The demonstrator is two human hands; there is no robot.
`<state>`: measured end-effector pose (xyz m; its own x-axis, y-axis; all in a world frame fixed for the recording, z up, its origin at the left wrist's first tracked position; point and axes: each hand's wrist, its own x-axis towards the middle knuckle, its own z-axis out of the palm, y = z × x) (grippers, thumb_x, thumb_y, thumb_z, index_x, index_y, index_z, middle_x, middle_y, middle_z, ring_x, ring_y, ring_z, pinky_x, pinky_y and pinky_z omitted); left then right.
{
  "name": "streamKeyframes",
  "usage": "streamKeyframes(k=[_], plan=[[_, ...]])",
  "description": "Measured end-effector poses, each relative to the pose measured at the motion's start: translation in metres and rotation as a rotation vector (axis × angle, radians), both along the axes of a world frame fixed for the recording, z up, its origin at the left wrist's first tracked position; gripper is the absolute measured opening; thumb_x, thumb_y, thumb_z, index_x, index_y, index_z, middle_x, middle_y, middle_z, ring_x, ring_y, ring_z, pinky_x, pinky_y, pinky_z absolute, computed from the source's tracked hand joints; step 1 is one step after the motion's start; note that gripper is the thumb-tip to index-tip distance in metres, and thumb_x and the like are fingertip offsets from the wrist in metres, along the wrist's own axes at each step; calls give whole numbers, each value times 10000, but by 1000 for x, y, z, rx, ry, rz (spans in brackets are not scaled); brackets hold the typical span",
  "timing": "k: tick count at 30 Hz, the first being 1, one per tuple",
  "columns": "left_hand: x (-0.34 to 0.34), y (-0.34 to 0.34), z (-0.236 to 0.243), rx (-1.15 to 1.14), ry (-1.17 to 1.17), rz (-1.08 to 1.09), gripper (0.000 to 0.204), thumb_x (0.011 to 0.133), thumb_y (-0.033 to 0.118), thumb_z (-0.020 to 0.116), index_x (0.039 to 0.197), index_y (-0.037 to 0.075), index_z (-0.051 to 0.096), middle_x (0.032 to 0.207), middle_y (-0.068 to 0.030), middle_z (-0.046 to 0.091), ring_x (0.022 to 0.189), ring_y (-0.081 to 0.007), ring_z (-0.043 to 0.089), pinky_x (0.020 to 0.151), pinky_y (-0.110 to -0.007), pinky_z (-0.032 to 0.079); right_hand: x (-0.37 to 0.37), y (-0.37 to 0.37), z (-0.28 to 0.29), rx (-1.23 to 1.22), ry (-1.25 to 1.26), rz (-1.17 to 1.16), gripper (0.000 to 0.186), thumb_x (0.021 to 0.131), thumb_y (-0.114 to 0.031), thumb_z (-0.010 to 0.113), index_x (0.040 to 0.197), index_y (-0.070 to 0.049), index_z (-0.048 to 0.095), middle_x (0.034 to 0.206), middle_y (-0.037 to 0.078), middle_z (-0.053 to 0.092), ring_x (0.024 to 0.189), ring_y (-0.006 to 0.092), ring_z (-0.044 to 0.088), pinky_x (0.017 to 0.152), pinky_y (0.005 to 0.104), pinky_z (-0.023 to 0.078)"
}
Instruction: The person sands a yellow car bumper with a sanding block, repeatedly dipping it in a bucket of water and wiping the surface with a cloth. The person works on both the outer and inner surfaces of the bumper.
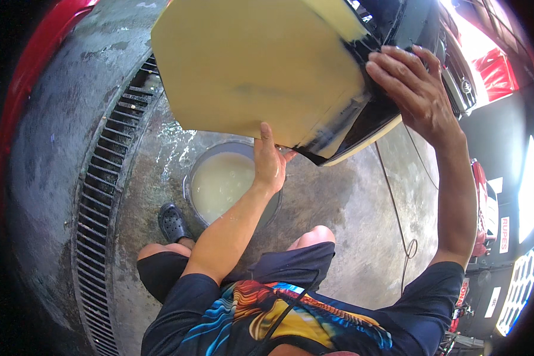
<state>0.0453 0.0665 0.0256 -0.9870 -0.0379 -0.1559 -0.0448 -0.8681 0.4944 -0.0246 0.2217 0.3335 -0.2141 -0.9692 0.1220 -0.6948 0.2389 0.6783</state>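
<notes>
A large car body panel [249,71], matt beige with glossy black along its right side, is tilted in front of me. My left hand [270,163] grips its lower edge, thumb on the beige face and the other fingers mostly behind the edge. On the black right part [374,107] of the panel rests my right hand [418,92], its fingers stretched over the wet-looking surface. Nothing shows under those fingers, though their undersides are hidden. Below the panel, a round grey bucket [188,188] of cloudy water stands between my legs, partly covered by my left forearm.
A metal drain grate [98,199] runs along the wet concrete floor at left. Further left is a red curved edge [32,71]. A thin cable [397,199] lies on the floor at right. Cars, including a red one [483,207], and bright lights stand beyond my right arm.
</notes>
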Motion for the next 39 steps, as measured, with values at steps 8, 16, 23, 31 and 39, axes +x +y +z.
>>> streamKeyframes(k=[8, 16, 23, 31, 39], plan=[[0, 0, 1, 1, 26, 15, 969, 975, 859, 485, 1644, 182, 304, 1656, -44, 414, 1514, -249, 420, 1118, -602, 428, -1, -14, 6, 32, 6, -12, 584, 902, 6, 709, 1465, -137, 654, 1471, 62, 673, 1415, 275, 594, 1245, 492, 336], [0, 1, -3, -9, -6, -14, 970, 973, 856, 492, 1649, 184, 309, 1659, -40, 416, 1524, -244, 410, 1134, -598, 432, -20, -23, 1, -5, 57, 34, 628, 880, -28, 699, 1484, -186, 640, 1462, 33, 670, 1410, 243, 585, 1237, 492, 342], [1, -2, -4, 0, 31, -21, 958, 961, 851, 523, 1620, 176, 349, 1630, -35, 439, 1493, -229, 452, 1097, -563, 480, 8, -4, -6, -46, 13, 42, 630, 882, -12, 712, 1475, -213, 645, 1452, 1, 684, 1393, 210, 595, 1233, 483, 342], [2, -1, -4, -4, 13, 9, 923, 977, 832, 517, 1613, 184, 355, 1602, -41, 460, 1471, -223, 463, 1088, -554, 481, -17, -23, -3, -15, 60, -64, 630, 896, -14, 697, 1488, -216, 625, 1447, 27, 680, 1386, 230, 602, 1224, 500, 343], [2, 0, -5, 33, 46, 17, 934, 982, 813, 540, 1636, 185, 320, 1634, -56, 415, 1494, -262, 443, 1140, -612, 429, 8, -2, -5, -50, 35, -35, 653, 861, -17, 742, 1477, -209, 643, 1457, 30, 682, 1376, 239, 605, 1192, 483, 367]])
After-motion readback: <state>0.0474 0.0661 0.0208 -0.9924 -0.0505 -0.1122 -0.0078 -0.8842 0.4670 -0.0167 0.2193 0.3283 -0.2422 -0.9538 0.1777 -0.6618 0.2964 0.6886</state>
